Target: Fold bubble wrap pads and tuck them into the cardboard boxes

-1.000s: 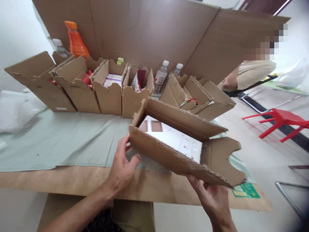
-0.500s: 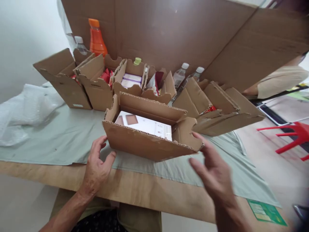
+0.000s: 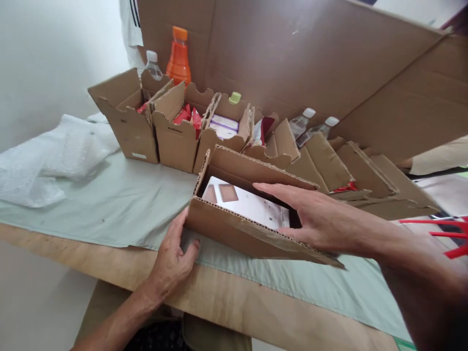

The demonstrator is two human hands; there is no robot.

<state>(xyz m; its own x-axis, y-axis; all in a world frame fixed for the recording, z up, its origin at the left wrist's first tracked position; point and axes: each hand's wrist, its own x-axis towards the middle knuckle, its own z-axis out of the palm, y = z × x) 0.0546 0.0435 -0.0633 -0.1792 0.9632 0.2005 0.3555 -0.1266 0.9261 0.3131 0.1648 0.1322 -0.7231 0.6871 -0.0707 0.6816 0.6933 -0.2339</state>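
An open cardboard box (image 3: 234,232) stands at the near side of the cloth, with a white printed carton (image 3: 252,207) lying inside it. At the box's near left corner is my left hand (image 3: 174,261), fingertips against the cardboard, thumb spread away, holding nothing. My right hand (image 3: 316,214) reaches into the box's right end, over the end of the white carton. Its fingers and thumb are stretched apart, and whether they touch the carton I cannot tell.
Several cardboard bins (image 3: 179,144) with red packets and cartons line the back. Behind them stand an orange bottle (image 3: 179,58), clear bottles (image 3: 302,121) and a tall cardboard panel (image 3: 274,63). Bubble wrap (image 3: 69,151) lies left on the green cloth (image 3: 146,190). A red stool (image 3: 455,236) is at right.
My right hand has moved from outside the box's right end to inside it, above the white carton. My left hand stays by the left corner. The camera view has shifted.
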